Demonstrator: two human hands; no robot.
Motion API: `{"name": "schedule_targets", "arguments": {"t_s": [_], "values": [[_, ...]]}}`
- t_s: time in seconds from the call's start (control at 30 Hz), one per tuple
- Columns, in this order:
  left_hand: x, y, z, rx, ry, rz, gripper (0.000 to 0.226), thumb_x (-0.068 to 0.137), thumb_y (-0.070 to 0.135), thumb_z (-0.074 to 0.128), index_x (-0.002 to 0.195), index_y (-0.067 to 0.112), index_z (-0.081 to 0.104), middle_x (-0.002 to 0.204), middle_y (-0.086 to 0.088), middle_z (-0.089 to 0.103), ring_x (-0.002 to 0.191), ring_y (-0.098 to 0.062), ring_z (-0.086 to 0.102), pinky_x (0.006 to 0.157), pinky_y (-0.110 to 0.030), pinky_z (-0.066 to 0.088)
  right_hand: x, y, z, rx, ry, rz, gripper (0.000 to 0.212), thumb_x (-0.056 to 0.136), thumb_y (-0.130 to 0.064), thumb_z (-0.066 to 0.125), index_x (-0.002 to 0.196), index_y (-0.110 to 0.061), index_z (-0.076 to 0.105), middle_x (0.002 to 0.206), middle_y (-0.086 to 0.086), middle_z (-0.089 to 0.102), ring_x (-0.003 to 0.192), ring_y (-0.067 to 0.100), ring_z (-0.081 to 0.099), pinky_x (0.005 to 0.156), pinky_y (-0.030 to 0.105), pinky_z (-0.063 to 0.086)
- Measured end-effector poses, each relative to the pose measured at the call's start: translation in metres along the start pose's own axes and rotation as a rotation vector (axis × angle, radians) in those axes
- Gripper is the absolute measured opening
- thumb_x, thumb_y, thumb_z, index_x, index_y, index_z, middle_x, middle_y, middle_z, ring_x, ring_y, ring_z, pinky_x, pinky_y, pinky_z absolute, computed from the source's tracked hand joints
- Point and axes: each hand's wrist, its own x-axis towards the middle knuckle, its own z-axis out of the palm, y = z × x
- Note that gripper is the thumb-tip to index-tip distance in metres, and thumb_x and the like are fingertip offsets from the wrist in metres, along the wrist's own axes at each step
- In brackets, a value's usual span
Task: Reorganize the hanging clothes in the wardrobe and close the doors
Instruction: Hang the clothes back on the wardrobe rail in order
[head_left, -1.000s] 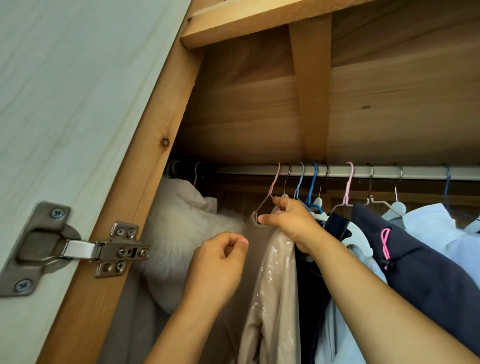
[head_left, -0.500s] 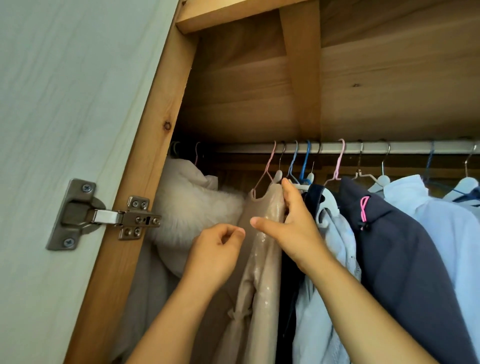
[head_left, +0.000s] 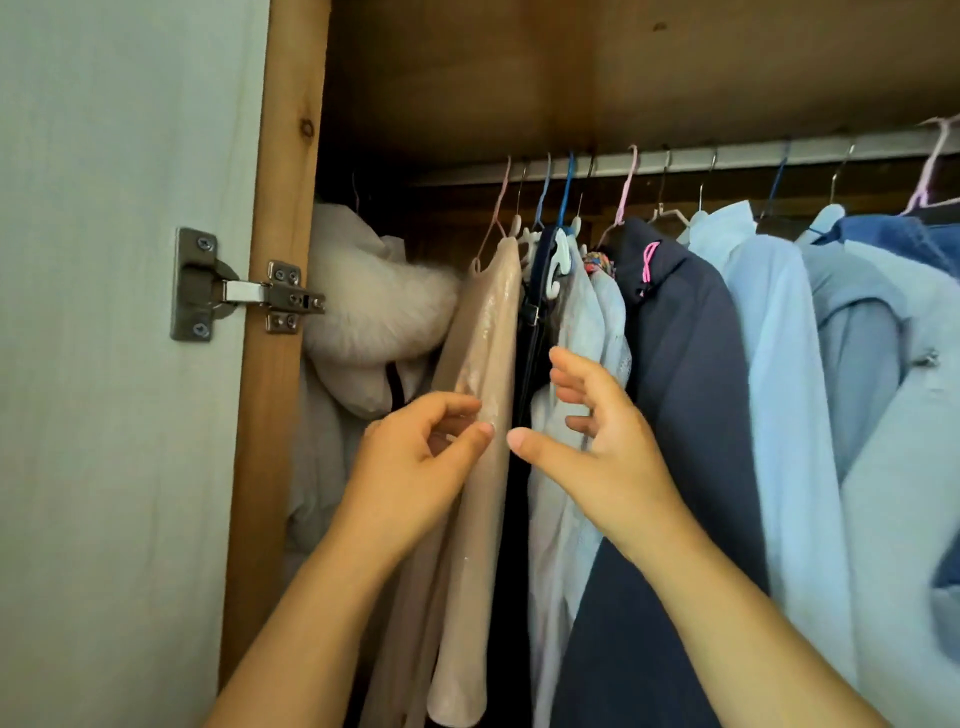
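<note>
Clothes hang packed along the rail (head_left: 727, 156), right of the open door (head_left: 104, 364) with its hinge (head_left: 244, 291). Your left hand (head_left: 415, 467) has fingers curled at the beige sequinned dress (head_left: 488, 364); it looks like a pinch on the fabric edge, though contact is hard to confirm. Your right hand (head_left: 592, 441) is spread, fingers loose, just right of that dress, in front of the pale blue garment (head_left: 566, 493). The navy coat (head_left: 685, 389) hangs just beyond to the right.

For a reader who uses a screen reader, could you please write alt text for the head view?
Two hands reach into an open wardrobe: the left hand touches a shiny beige garment, the right hand is spread open beside pale blue clothes. Navy and light blue garments hang along the rail; a metal hinge joins the door at left.
</note>
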Motion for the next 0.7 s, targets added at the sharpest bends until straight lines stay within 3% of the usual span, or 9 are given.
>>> {"name": "schedule_targets", "arguments": {"t_s": [0.1,0.23,0.33,0.5,0.6,0.7], "values": [[-0.035,0.000,-0.009,-0.001,-0.100,0.014,0.015,0.074,0.037,0.068,0.089,0.039,0.065,0.075,0.009,0.069,0.069,-0.006,0.063,0.070,-0.021,0.051,-0.048,-0.007,-0.001,-0.004,0.032,0.091,0.052,0.076,-0.018,0.076,0.120,-0.033,0.056,0.105,-0.013,0.063,0.099,-0.001,0.057,0.088,0.018,0.045],[-0.091,-0.001,-0.018,-0.072,-0.258,0.012,0.021,0.079,0.025,0.074,0.088,0.041,0.065,0.073,0.016,0.067,0.061,-0.001,0.058,0.061,-0.010,0.045,-0.126,-0.022,0.005,-0.014,0.086,0.255,0.033,0.078,-0.015,0.074,0.101,-0.035,0.064,0.087,-0.008,0.068,0.082,0.002,0.061,0.078,0.016,0.049],[-0.139,-0.002,-0.017,-0.126,-0.423,-0.009,0.028,0.079,0.014,0.072,0.087,0.040,0.064,0.071,0.016,0.065,0.058,-0.001,0.056,0.058,-0.009,0.042,-0.195,-0.034,0.011,-0.038,0.181,0.415,0.032,0.079,-0.009,0.073,0.099,-0.033,0.065,0.084,-0.005,0.068,0.080,0.005,0.062,0.075,0.016,0.048],[-0.215,0.004,-0.006,-0.143,-0.762,-0.033,0.024,0.080,0.020,0.071,0.093,0.038,0.065,0.076,0.018,0.065,0.063,-0.004,0.059,0.061,-0.009,0.043,-0.313,-0.064,0.004,-0.117,0.318,0.696,0.029,0.081,-0.007,0.070,0.098,-0.030,0.065,0.076,-0.007,0.068,0.071,0.002,0.061,0.070,0.014,0.047],[-0.263,0.013,0.008,-0.173,-0.948,-0.048,0.024,0.081,0.018,0.070,0.100,0.032,0.068,0.077,0.018,0.065,0.065,-0.005,0.061,0.067,-0.019,0.050,-0.389,-0.089,-0.004,-0.223,0.415,0.840,0.031,0.081,-0.007,0.071,0.100,-0.032,0.064,0.078,-0.009,0.068,0.069,0.001,0.060,0.067,0.014,0.047],[-0.314,0.031,0.025,-0.224,-1.220,-0.037,0.026,0.085,0.021,0.066,0.097,0.043,0.061,0.081,0.025,0.063,0.069,-0.002,0.060,0.071,-0.023,0.052,-0.459,-0.123,-0.014,-0.329,0.544,0.970,0.035,0.078,-0.008,0.074,0.094,-0.036,0.062,0.077,-0.018,0.068,0.068,-0.002,0.060,0.068,0.010,0.045]]}}
